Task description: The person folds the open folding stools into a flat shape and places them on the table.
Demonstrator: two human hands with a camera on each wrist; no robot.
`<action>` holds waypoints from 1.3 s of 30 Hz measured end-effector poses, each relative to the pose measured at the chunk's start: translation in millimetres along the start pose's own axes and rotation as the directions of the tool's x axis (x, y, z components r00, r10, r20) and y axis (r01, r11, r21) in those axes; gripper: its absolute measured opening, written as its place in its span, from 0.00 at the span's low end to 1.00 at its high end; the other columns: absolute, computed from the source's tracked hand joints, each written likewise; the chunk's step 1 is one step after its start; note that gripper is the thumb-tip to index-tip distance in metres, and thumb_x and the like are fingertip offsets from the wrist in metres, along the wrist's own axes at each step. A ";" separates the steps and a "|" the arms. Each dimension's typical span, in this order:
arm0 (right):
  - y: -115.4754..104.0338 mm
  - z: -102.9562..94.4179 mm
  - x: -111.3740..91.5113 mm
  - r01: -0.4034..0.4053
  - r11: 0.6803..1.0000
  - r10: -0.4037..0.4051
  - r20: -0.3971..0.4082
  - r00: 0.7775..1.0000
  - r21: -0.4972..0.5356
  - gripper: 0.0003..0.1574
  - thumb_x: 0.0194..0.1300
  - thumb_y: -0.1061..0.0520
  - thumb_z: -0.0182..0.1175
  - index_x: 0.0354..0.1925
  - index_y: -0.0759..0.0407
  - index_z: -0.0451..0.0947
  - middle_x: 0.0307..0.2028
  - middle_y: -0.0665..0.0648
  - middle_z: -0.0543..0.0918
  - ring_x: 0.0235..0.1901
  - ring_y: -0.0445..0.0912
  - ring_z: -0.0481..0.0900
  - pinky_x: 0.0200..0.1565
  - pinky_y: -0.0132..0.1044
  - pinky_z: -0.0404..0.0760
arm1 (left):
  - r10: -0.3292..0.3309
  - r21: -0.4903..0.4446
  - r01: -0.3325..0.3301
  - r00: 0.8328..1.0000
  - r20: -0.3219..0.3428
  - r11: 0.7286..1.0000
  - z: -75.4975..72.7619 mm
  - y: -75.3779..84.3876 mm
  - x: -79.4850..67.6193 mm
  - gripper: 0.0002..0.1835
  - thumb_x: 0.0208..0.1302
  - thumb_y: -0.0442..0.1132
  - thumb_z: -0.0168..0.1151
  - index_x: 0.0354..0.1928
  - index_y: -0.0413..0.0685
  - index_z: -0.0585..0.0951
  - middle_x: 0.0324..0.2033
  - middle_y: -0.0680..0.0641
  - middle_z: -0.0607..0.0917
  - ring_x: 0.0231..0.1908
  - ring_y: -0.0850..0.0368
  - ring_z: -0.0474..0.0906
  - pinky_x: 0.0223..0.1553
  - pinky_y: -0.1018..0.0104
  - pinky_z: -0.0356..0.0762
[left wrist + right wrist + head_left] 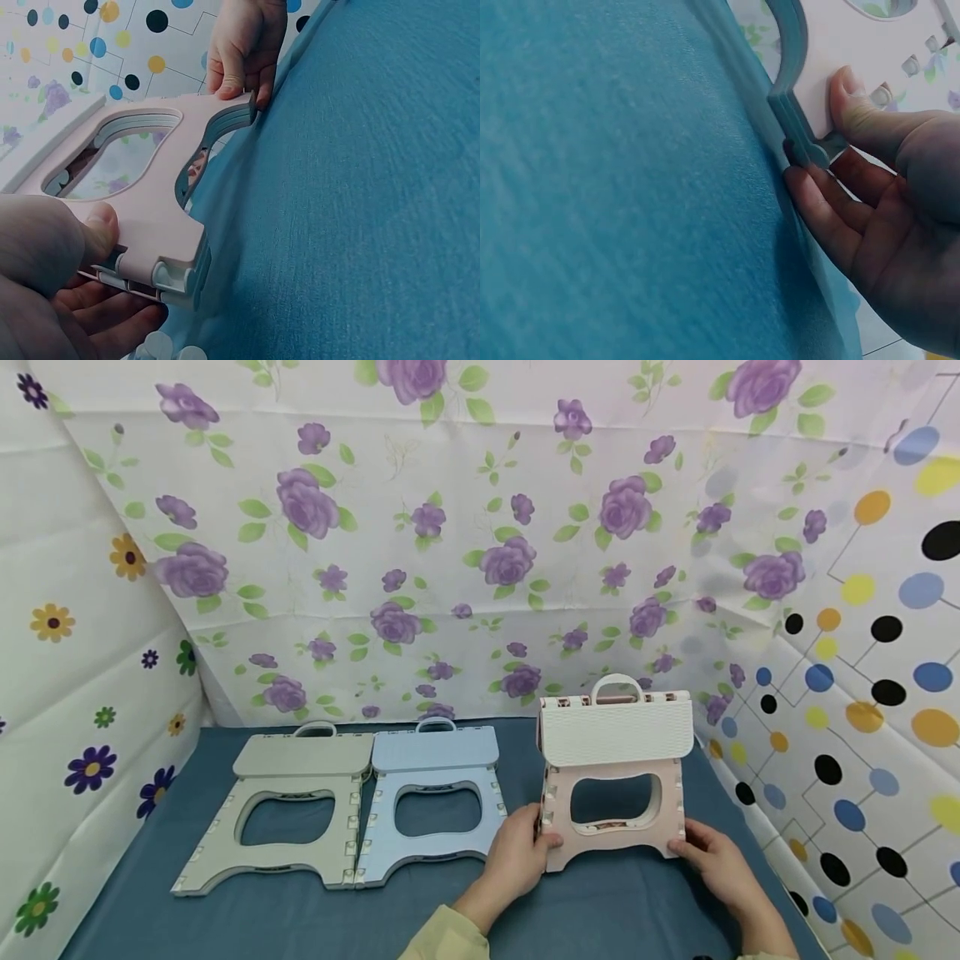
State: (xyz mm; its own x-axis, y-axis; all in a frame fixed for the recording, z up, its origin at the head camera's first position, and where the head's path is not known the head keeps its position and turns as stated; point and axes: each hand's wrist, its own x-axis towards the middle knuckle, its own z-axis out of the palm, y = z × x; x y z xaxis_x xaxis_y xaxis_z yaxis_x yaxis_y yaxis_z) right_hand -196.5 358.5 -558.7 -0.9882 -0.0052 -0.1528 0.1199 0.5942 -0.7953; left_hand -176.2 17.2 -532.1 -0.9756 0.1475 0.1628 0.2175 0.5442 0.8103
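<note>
A folded pink step stool [615,777] with a white top panel and a loop handle is held at the right of the table. My left hand [517,852] grips its lower left side, thumb on the front face and fingers behind, as the left wrist view shows. At the lower right corner my right hand [708,856] pinches it, thumb in front and fingers curled behind the leg. To the left lie a folded blue stool [431,852] and a folded grey-green stool [288,860], side by side with their edges close together.
A dark blue cloth [555,918] covers the table. Behind it hangs a curtain [465,610] with purple flowers. A dotted sheet [862,693] borders the right side, and a flower-print sheet [82,693] the left.
</note>
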 end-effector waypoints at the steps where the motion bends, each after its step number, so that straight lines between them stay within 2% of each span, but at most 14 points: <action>1: -0.2 -0.6 -0.9 -0.004 1.000 0.004 0.004 1.000 -0.001 0.47 0.68 0.35 0.60 0.70 0.65 0.66 0.60 0.65 0.77 0.53 0.52 0.75 0.53 0.45 0.79 | -0.005 -0.005 0.005 1.000 0.001 1.000 -0.2 0.4 0.0 0.16 0.63 0.45 0.70 0.50 0.47 0.81 0.34 0.56 0.80 0.30 0.68 0.75 0.31 0.69 0.76; 6: -1.5 -3.7 -4.3 -0.018 1.000 0.018 0.026 0.999 -0.004 0.48 0.68 0.36 0.60 0.69 0.70 0.65 0.60 0.66 0.76 0.53 0.52 0.76 0.52 0.46 0.79 | -0.035 -0.038 0.036 0.999 0.011 0.999 -1.4 1.9 -0.1 0.16 0.64 0.45 0.70 0.50 0.47 0.81 0.31 0.58 0.80 0.28 0.69 0.75 0.29 0.69 0.75; 12: -4.0 -8.0 -4.8 -0.061 0.998 0.061 0.048 0.997 -0.004 0.49 0.68 0.35 0.60 0.68 0.72 0.66 0.55 0.63 0.79 0.46 0.49 0.77 0.44 0.37 0.79 | -0.064 -0.111 0.065 0.998 0.012 0.992 -1.9 -0.2 2.3 0.14 0.64 0.45 0.70 0.47 0.48 0.82 0.27 0.60 0.79 0.25 0.69 0.74 0.26 0.70 0.74; 15: -6.0 -8.8 -5.0 -0.072 0.997 0.072 0.054 0.996 0.009 0.49 0.68 0.35 0.60 0.67 0.73 0.67 0.52 0.62 0.80 0.43 0.48 0.77 0.42 0.37 0.80 | -0.081 -0.144 0.082 0.997 0.016 0.986 -2.1 -1.0 2.6 0.14 0.64 0.45 0.70 0.47 0.46 0.82 0.26 0.60 0.79 0.25 0.69 0.74 0.27 0.70 0.74; 21: -9.7 -9.3 -5.8 -0.094 0.994 0.091 0.059 0.994 0.058 0.49 0.69 0.36 0.59 0.67 0.74 0.65 0.52 0.63 0.80 0.44 0.47 0.80 0.46 0.40 0.83 | -0.123 -0.176 0.124 0.992 0.017 0.977 -3.9 1.1 3.0 0.15 0.66 0.47 0.68 0.47 0.46 0.82 0.25 0.58 0.78 0.25 0.66 0.74 0.28 0.68 0.73; 27: -11.8 -9.7 -6.8 -0.115 0.991 0.111 0.067 0.992 0.070 0.50 0.70 0.35 0.58 0.67 0.76 0.64 0.53 0.64 0.80 0.44 0.46 0.81 0.47 0.41 0.83 | -0.139 -0.179 0.138 0.990 0.009 0.974 -3.7 0.7 1.9 0.16 0.67 0.48 0.67 0.48 0.45 0.83 0.24 0.57 0.77 0.24 0.65 0.72 0.27 0.68 0.72; 30: -11.8 -9.3 -6.5 -0.131 0.989 0.125 0.075 0.989 0.071 0.52 0.70 0.34 0.57 0.68 0.76 0.63 0.53 0.64 0.80 0.44 0.46 0.81 0.48 0.42 0.82 | -0.151 -0.199 0.154 0.988 0.028 0.968 -3.7 1.2 1.1 0.20 0.67 0.49 0.66 0.54 0.44 0.81 0.25 0.56 0.77 0.23 0.64 0.72 0.25 0.67 0.72; 34: -10.9 -8.2 -5.2 -0.156 0.985 0.150 0.076 0.986 0.077 0.55 0.68 0.31 0.56 0.68 0.77 0.63 0.56 0.68 0.78 0.46 0.47 0.82 0.49 0.44 0.82 | -0.162 -0.218 0.171 0.985 0.057 0.961 -4.2 2.2 -0.5 0.32 0.66 0.48 0.67 0.67 0.39 0.72 0.27 0.54 0.78 0.22 0.62 0.73 0.24 0.66 0.72; 39: -10.5 -6.3 -5.3 -0.173 0.982 0.167 0.081 0.983 0.075 0.55 0.69 0.31 0.56 0.67 0.79 0.63 0.57 0.71 0.77 0.47 0.48 0.81 0.50 0.46 0.82 | -0.170 -0.184 0.184 0.981 0.088 0.966 -3.2 0.6 -2.9 0.42 0.64 0.50 0.69 0.73 0.36 0.64 0.32 0.54 0.79 0.27 0.64 0.74 0.29 0.65 0.73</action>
State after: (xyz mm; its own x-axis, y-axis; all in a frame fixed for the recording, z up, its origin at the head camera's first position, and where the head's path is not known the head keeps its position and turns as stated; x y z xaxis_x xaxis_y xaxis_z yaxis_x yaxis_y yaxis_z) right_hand -193.1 357.4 -545.8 -0.9434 0.0287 -0.3303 0.2956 0.5241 -0.7987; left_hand -173.3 14.4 -530.3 -0.9918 0.1250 -0.0279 0.0247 0.4008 0.9158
